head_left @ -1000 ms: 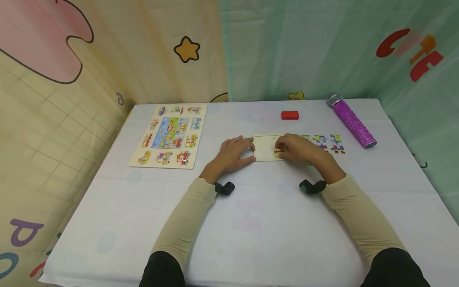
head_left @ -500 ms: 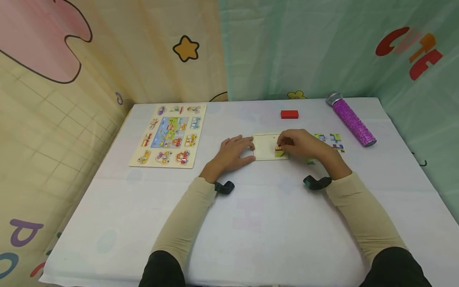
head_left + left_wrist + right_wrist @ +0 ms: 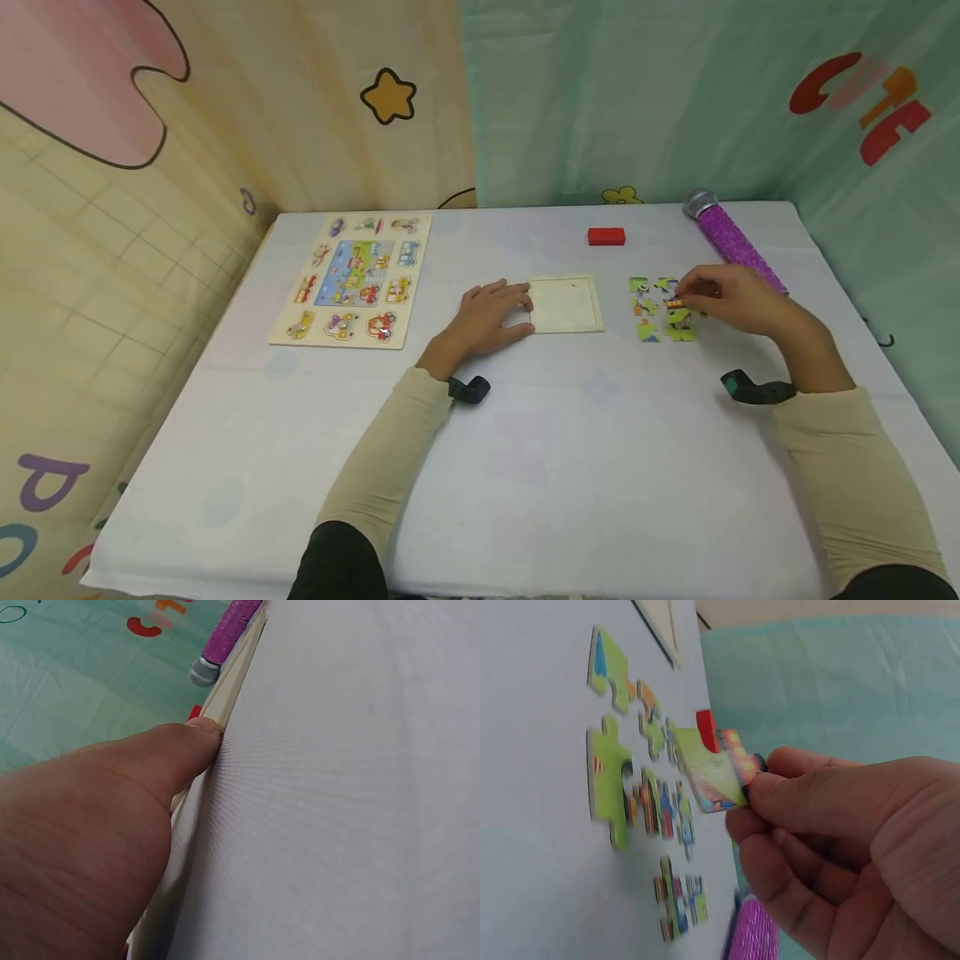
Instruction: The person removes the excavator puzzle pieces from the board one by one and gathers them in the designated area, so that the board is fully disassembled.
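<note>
My right hand (image 3: 738,298) pinches a jigsaw piece (image 3: 711,774) between thumb and fingers, above several loose pieces. The held piece is light green with a red and yellow picture along one side, and it is tilted in the right wrist view. Below it, loose jigsaw pieces (image 3: 648,333) lie spread on the white table. My left hand (image 3: 491,321) rests at the left edge of a pale, shallow puzzle tray (image 3: 566,305), its thumb and fingertips touching that edge. In the left wrist view the thumb (image 3: 196,742) presses against the tray's side. No piece lies in the tray.
A large picture puzzle board (image 3: 408,312) lies at the left of the table. A red block (image 3: 606,237) is near the back edge. Behind my right hand lies a purple glittery microphone (image 3: 738,242). Printed curtains (image 3: 660,108) hang along the back and sides.
My right hand has lifted the jigsaw piece out of the tray and carried it right, over the loose pieces. My left hand has stayed at the tray's left edge.
</note>
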The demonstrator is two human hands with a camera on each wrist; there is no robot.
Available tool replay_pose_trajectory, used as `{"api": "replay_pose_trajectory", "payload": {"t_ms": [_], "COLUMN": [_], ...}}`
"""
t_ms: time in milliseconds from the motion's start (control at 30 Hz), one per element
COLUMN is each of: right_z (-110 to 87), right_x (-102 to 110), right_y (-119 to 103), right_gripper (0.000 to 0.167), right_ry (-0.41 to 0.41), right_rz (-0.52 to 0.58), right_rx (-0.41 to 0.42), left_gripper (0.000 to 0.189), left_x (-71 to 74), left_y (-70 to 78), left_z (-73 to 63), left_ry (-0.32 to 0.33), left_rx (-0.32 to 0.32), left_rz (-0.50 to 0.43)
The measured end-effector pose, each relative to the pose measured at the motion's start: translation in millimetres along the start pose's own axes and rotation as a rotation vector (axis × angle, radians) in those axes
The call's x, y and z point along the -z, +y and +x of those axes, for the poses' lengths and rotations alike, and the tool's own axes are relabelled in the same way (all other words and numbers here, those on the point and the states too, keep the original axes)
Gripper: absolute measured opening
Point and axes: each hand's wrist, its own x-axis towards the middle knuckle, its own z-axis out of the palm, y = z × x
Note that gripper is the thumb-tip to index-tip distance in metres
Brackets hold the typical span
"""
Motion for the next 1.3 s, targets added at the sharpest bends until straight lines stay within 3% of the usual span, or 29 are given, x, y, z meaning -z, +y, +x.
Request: {"api": "replay_pose_trajectory", "payload": {"t_ms": [200, 367, 667, 1167, 1300], "right_z": [-27.0, -22.6, -17.5, -19.7, -16.5], "right_x": [11.7, 2.5, -1.1, -6.3, -12.6], "right_y": [32.6, 42.4, 37.9, 40.1, 25.5], "right_gripper": [0.015, 0.012, 0.010, 0.010, 0.025], "right_ry": [-0.013, -0.013, -0.004, -0.021, 0.038], "right_rz": [-0.037, -0.035, -0.037, -0.048, -0.049], "right_rx": [-0.135, -0.112, -0.107, -0.117, -0.070], "left_gripper": [0.035, 0.035, 0.036, 0.035, 0.042], "left_x": [3.2, 2.7, 2.5, 0.9, 1.6], "left_y": [-2.6, -5.9, -6.4, -3.3, -3.4], "left_z": [-1.6, -5.4, -5.6, -6.8, -7.3], "left_ry": [0.003, 0.003, 0.023, -0.012, -0.018], "left_rx": [-0.002, 0.002, -0.005, 0.010, 0.018], "left_rz": [-0.002, -0.005, -0.014, -0.032, -0.070]}}
